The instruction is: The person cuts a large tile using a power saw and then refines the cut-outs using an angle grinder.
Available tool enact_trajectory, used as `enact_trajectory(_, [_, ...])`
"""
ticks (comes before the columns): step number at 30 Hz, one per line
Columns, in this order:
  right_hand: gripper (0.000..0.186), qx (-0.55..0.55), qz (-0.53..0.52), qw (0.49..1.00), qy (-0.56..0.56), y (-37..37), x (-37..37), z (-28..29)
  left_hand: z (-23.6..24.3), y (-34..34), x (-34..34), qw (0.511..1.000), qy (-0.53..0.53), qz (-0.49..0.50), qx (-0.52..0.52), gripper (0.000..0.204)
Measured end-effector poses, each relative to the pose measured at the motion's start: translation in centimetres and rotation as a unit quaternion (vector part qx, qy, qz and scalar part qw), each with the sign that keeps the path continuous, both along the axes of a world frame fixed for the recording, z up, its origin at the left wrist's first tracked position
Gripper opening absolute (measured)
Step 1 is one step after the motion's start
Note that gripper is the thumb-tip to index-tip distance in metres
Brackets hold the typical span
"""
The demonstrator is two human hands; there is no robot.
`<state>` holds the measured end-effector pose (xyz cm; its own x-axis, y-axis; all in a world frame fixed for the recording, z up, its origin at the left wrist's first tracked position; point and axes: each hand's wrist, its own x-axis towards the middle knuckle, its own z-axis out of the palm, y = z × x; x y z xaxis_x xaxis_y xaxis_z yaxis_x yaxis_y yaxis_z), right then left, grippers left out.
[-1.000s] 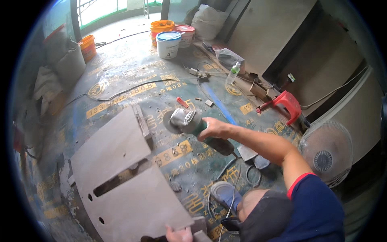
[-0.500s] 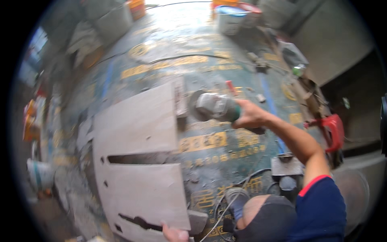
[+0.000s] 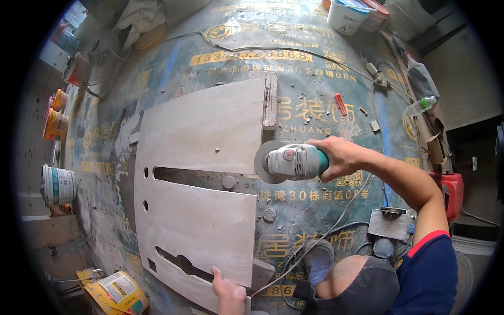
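My right hand [image 3: 344,160] is wrapped round the green rear body of a dusty angle grinder [image 3: 294,161]. Its round disc [image 3: 261,163] is level with the open end of a long slot in a large beige tile [image 3: 205,126], right at the tile's right edge; I cannot tell whether they touch. The tile has slots, small round holes and a square cut-out. My left hand [image 3: 228,289] grips the near part of the tile [image 3: 210,226] at its lower right edge, thumb on top, the other fingers mostly hidden.
Two round offcuts [image 3: 269,214] and a red-handled tool [image 3: 341,104] lie on the printed floor sheet. A grey cable [image 3: 344,210] runs past my foot [image 3: 318,257]. Buckets [image 3: 58,185] stand at left; a plastic bottle [image 3: 421,106] and red container [image 3: 451,194] are at right.
The view has shifted and sharpened. Relative to the tile, my right hand has brought the grinder nearer to me and left, to the slot's end. My left hand keeps its hold.
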<state>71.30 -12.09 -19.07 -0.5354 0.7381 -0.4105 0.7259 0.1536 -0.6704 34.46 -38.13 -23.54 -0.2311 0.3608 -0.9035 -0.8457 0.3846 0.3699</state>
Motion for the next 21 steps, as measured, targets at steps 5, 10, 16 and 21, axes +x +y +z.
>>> enact_trajectory(5, [0.066, -0.049, -0.067, 0.996, 0.043, 2.0, -0.1, 0.5, -0.2, -0.4, -0.5, 0.999, 0.023, -0.024, -0.019, 0.061])
enact_trajectory(10, [0.058, -0.035, -0.100, 0.994, 0.031, 6.2, 1.1, -0.4, -0.4, -0.6, -1.0, 1.000, 0.011, -0.011, -0.009, 0.062])
enact_trajectory(16, [0.053, -0.019, -0.160, 0.984, 0.072, 10.5, 2.2, -1.9, 0.0, -0.3, -0.6, 1.000, 0.001, 0.004, 0.004, 0.061])
enact_trajectory(21, [0.058, -0.046, -0.150, 0.983, 0.096, 9.3, 2.4, -2.5, -0.6, 0.0, -0.6, 0.986, 0.049, -0.001, -0.162, 0.063])
